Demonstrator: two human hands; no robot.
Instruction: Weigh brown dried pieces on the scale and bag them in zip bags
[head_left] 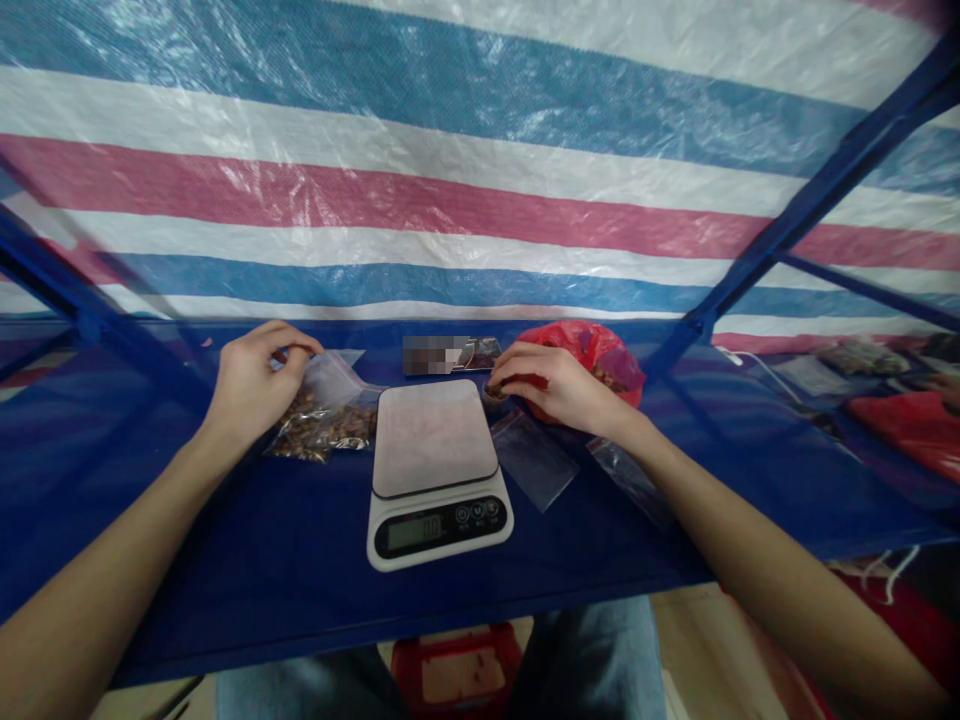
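Observation:
My left hand pinches the top edge of a clear zip bag, its fingers closed on the plastic. Small brown dried pieces fill the lower part of that bag, left of a white kitchen scale. The scale's plate is bare and its display reads about 0.0. To the right of the plate, my right hand has its fingers closed around a small pale cup with brown contents; the fingers partly hide it. Behind this hand sits a red plastic bag holding brown pieces.
Flat clear zip bags lie right of the scale, another under my right forearm. A dark packet stands behind the scale. Blue frame bars flank the blue shelf. Another person's hand shows at far right.

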